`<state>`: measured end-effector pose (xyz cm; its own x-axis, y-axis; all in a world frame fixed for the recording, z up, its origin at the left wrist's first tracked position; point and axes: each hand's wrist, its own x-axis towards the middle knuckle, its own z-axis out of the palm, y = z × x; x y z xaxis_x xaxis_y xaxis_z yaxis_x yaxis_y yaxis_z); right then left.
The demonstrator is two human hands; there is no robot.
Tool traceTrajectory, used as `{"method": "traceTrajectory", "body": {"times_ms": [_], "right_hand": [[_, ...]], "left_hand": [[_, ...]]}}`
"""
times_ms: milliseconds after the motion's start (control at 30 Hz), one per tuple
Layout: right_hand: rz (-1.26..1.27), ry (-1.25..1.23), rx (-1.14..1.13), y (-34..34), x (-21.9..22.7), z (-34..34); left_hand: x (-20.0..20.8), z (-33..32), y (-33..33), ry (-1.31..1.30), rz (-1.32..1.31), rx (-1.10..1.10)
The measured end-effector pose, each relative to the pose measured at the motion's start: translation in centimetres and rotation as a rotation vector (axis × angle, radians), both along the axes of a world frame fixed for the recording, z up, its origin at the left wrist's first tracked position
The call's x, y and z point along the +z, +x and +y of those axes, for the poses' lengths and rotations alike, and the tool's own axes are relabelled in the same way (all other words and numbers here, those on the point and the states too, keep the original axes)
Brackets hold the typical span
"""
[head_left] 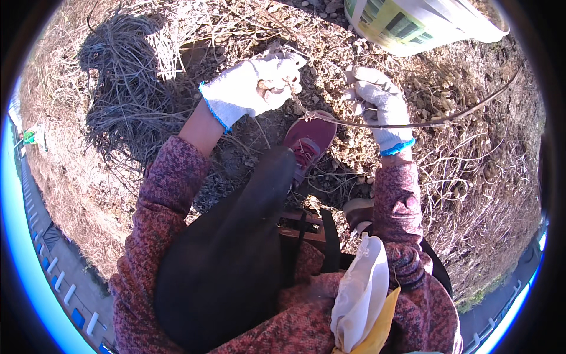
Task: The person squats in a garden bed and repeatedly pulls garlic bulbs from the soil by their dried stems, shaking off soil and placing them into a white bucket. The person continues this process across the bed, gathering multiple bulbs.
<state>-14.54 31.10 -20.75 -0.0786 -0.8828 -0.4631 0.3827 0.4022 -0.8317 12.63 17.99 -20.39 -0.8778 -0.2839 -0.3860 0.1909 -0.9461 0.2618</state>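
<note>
Both my hands wear white knit gloves with blue cuffs. My left hand is closed round the base of a dry plant, and tan pods that look like peanuts show at its fingers. From there a long brown dry stem runs right, passing in front of my right wrist and rising at its far end. My right hand is held above the leaf litter with its fingers curled inward. Whether something small is between those fingers is hidden.
A heap of grey dried stalks lies to the left. At the far right stands a white bucket with a green and yellow label. My red shoe rests between my hands on ground strewn with dry leaves.
</note>
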Motion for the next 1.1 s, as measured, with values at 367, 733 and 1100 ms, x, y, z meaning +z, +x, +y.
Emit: {"method": "traceTrajectory", "body": {"times_ms": [367, 733, 1100], "right_hand": [[-0.042, -0.105, 0.025, 7.3, 3.3, 0.1], [-0.167, 0.005, -0.191, 6.8, 3.4, -0.2], [-0.311, 0.03, -0.136, 7.8, 2.3, 0.8]], "left_hand": [[-0.7, 1.4, -0.5, -0.433, -0.306, 0.024], [-0.7, 2.1, -0.4, -0.284, -0.422, -0.17], [-2.5, 3.2, -0.3, -0.269, -0.235, 0.062]]}}
